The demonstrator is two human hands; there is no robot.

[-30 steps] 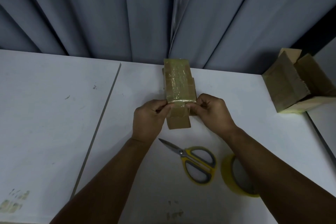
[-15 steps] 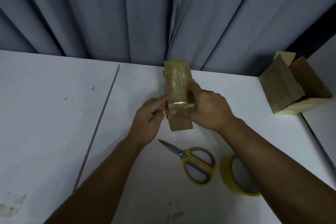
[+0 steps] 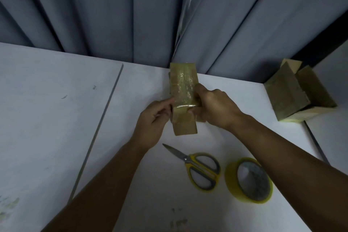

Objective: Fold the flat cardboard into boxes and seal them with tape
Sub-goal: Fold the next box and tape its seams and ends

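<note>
Grey-blue curtains hang in heavy folds behind a white surface, which is made of panels with a thin dark seam running from the back edge toward the near left. At the middle of the surface, near its back edge, is a narrow cardboard box with its long side pointing away from the person and its top face covered in glossy tape that catches the light. A tape strip folds down over the near end face. Whether the box rests on the surface or is held just above it cannot be told. The right hand has the box in its grip, with the thumb lying along the top right edge and the fingers curled round the right side and near end. The left hand does not grasp the box — its forefinger is stretched out and touches the box's left edge at the tape fold, while the other fingers curl loosely on nothing. Nearer the person lie yellow-handled scissors, blades shut and pointing to the upper left, and just beside them on the right a roll of yellow tape, lying flat and partly hidden by the right forearm. Well apart, at the far right edge of the surface, stands an open cardboard box with its flaps up.
</note>
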